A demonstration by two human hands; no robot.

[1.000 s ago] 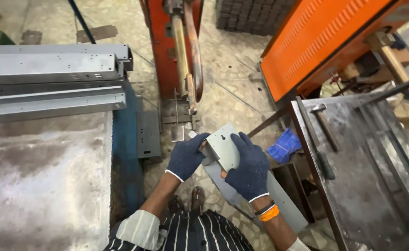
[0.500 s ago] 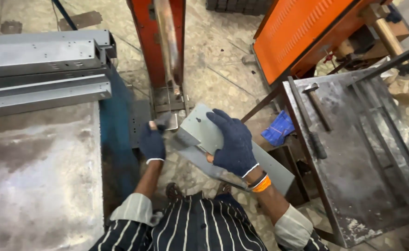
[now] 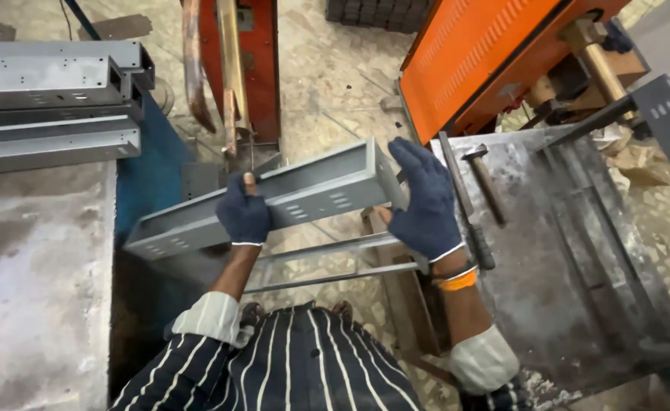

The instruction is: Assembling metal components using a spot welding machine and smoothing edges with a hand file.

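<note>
I hold a long grey sheet-metal channel (image 3: 312,194) with small slots, lying almost level in front of me, its left end lower. My left hand (image 3: 243,215), in a dark blue glove, grips the channel near its middle. At the channel's right end my right hand (image 3: 424,202), also gloved, presses flat against the end face with fingers spread. An orange band (image 3: 456,280) circles the right wrist. Behind the channel stands a red spot-welding machine (image 3: 232,68) with copper arms.
A stack of similar grey channels (image 3: 53,99) lies on the metal table (image 3: 30,289) at left. On the metal bench (image 3: 578,259) at right rests a hammer (image 3: 483,179). An orange perforated cabinet (image 3: 487,53) stands behind it. Two thin rods (image 3: 327,262) cross below the channel.
The channel has swung from end-on to lying crosswise and level. My left hand shifted to its middle and my right hand to its right end. The view moved closer to the right bench.
</note>
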